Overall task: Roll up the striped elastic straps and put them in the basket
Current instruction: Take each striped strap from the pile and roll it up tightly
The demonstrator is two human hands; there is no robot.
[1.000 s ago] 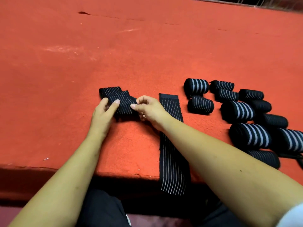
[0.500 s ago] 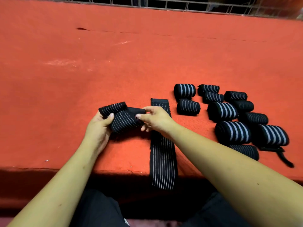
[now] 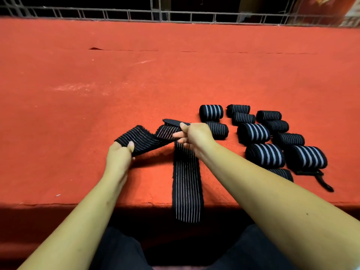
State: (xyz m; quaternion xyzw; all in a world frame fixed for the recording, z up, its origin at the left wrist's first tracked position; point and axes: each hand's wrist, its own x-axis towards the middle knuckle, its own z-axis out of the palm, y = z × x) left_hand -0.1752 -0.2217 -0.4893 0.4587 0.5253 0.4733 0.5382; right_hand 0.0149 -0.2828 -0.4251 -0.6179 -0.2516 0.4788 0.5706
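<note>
Red felt tabletop: my left hand and right hand each pinch an end of one unrolled striped strap. A second strap lies flat beside it. The finished rolls sit clustered at right, not yet in a basket.

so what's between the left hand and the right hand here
A thin-striped black elastic strap spans the gap: the left hand pinches one end, the right hand grips the other. The head view shows it.
</note>
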